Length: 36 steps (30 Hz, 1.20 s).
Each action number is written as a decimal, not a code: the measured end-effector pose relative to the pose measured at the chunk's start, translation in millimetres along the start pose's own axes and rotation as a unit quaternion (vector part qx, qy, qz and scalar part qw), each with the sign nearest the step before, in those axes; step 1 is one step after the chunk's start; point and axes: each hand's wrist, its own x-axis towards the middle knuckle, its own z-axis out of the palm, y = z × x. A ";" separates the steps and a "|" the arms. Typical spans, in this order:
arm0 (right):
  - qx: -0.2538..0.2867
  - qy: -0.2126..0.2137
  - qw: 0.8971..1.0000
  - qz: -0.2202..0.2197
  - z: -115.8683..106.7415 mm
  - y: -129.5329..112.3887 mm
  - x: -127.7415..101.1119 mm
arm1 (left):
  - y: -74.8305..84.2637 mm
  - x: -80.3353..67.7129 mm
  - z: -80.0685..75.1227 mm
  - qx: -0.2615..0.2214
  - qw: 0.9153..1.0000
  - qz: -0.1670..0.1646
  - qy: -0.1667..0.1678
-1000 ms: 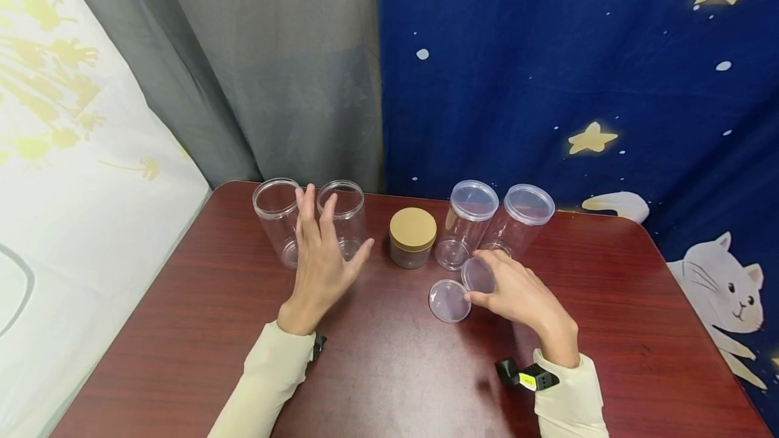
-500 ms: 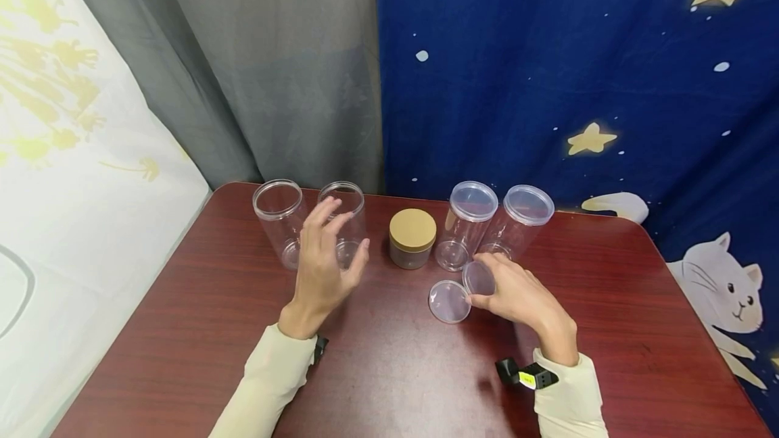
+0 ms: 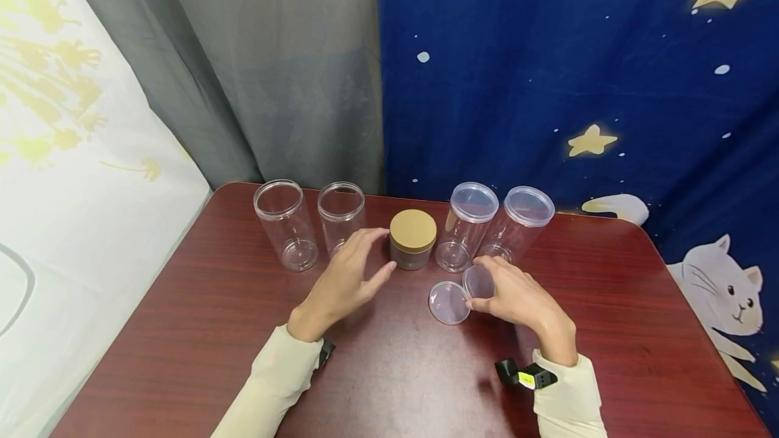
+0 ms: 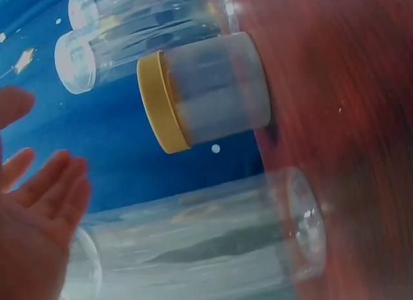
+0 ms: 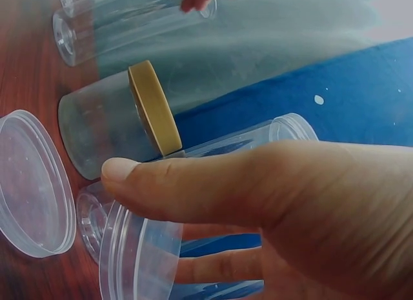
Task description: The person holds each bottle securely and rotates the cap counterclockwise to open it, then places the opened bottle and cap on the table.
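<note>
My right hand (image 3: 523, 296) pinches a clear plastic lid (image 3: 479, 280) between thumb and fingers, tilted up from the table. Close beside it, a second clear lid (image 3: 449, 303) lies flat. In the right wrist view my thumb crosses the top edge of the held lid (image 5: 139, 255). My left hand (image 3: 341, 282) is spread, fingers and thumb apart, just left of a short jar with a gold lid (image 3: 412, 230). The left wrist view has a gap between those fingers (image 4: 55, 187) and the gold-lidded jar (image 4: 210, 93); nothing is held there.
Two tall clear jars without lids, an outer one (image 3: 286, 222) and an inner one (image 3: 341, 211), stand at the back left. Right of the gold-lidded jar stand two tall lidded jars, one nearer (image 3: 465, 225) and one farther right (image 3: 517, 222). Curtains hang behind the table (image 3: 389, 384).
My left hand has come down and to the right, from in front of the open jars to beside the gold-lidded jar. The right hand and its lid have stayed in place.
</note>
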 end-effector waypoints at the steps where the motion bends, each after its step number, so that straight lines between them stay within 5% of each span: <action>1: 0.000 0.000 1.000 0.001 0.2 0.4 0.1 | 0.0 -0.3 1.1 -0.003 1.000 -0.014 -0.016; 10: 0.003 -0.013 1.000 0.003 -0.5 1.5 0.5 | -2.5 -3.1 9.6 -0.031 0.983 -0.136 -0.116; 22: 0.008 -0.026 1.000 0.005 0.7 5.2 0.5 | -7.6 -4.2 32.1 -0.049 0.965 -0.216 -0.138; 36: 0.009 -0.038 0.999 0.015 2.0 6.8 2.0 | -14.7 7.8 53.1 -0.102 0.947 -0.285 -0.108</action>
